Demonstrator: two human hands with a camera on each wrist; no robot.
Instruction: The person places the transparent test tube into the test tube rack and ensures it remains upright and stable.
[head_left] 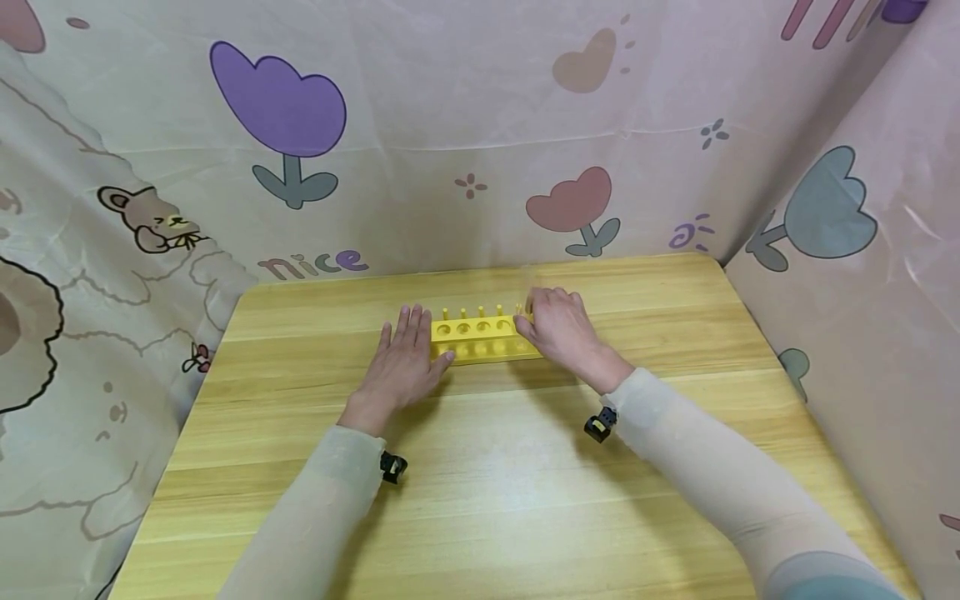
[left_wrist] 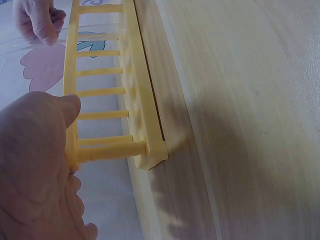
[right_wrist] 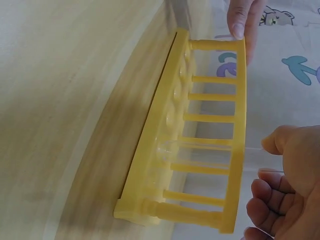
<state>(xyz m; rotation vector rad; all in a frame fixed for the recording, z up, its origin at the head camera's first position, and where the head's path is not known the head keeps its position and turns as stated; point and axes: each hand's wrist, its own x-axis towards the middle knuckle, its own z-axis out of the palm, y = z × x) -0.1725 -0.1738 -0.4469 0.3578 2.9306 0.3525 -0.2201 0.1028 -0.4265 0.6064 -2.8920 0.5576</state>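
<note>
A yellow test tube rack (head_left: 474,337) stands on the wooden table, with round holes in its top and a row of pegs along the back. My left hand (head_left: 401,362) holds its left end, the thumb (left_wrist: 71,107) on the edge of the top plate and the fingers beside it. At the right end my right hand (head_left: 564,329) grips the upper part of a clear test tube (right_wrist: 200,152) between thumb and curled fingers. The tube passes through a hole in the top plate, its rounded bottom close to the rack's base. Part of its upper end is hidden by the hand.
The wooden table (head_left: 495,475) reaches back to a printed cloth (head_left: 450,100) hanging behind it. More printed cloth hangs on the left (head_left: 60,458) and right sides. Small black cameras sit on both wrists.
</note>
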